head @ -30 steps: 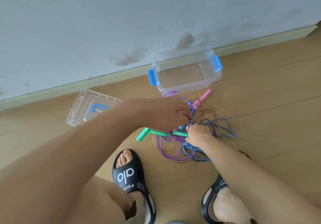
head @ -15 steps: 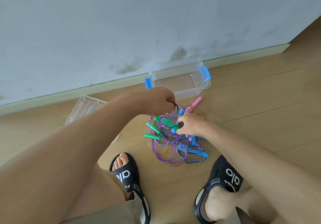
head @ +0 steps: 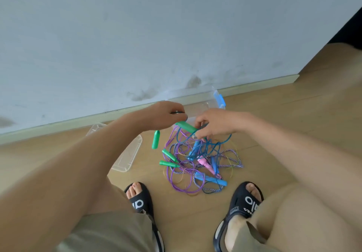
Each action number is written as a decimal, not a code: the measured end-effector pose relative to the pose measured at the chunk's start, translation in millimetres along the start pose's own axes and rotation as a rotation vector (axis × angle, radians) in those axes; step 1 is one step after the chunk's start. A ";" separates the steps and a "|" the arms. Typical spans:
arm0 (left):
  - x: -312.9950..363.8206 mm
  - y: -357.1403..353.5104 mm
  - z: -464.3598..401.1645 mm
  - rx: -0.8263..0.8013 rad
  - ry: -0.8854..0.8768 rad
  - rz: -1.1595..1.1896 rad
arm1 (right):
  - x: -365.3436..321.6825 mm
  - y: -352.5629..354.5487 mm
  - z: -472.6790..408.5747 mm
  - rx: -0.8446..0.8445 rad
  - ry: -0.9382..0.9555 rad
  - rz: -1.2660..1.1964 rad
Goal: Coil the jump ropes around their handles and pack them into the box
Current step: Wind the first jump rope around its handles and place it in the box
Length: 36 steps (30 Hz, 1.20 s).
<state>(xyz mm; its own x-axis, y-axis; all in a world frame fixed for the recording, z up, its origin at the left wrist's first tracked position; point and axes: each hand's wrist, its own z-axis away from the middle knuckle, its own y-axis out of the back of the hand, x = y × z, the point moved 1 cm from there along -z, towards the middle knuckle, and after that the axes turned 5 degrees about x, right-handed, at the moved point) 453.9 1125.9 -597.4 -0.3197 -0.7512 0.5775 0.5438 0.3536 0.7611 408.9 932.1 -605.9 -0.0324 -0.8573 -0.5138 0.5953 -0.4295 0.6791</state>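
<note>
Green handle (head: 186,127) lies crosswise above the rope tangle (head: 197,163) on the floor, left hand (head: 168,117) fingers curled at its left end, right hand (head: 212,123) pinching its right end; box (head: 219,100) just behind.

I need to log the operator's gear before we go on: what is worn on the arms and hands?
Nothing shows on either: the left hand and right hand are bare, with no gloves, rings or watch visible, and both forearms are uncovered, no sleeves in view. Lower down the person wears khaki shorts and black slides with white lettering.
</note>
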 end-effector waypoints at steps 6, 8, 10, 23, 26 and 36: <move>-9.6 11.5 2.0 0.049 0.004 0.048 | -18.6 27.0 7.7 0.148 0.091 -0.150; -7.6 15.1 3.7 0.038 0.025 0.109 | -19.6 35.4 7.4 0.183 0.089 -0.158; -4.8 18.7 4.8 0.049 0.058 0.193 | -17.1 40.5 7.0 0.176 0.078 -0.137; 1.1 39.5 2.5 0.000 0.214 0.734 | 11.0 53.5 -13.1 0.372 -0.174 0.217; 10.2 41.6 5.1 -0.027 0.175 0.921 | 4.4 39.2 -9.6 0.093 -0.149 0.279; 19.1 23.0 4.3 -0.063 0.096 0.834 | -46.4 27.9 3.8 -0.130 0.023 -0.571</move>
<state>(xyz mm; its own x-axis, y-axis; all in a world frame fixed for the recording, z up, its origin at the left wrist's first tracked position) 456.9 1122.1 -567.6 0.2722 -0.3024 0.9135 0.6159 0.7842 0.0761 423.9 958.8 -561.1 -0.3603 -0.4935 -0.7916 0.5822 -0.7820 0.2225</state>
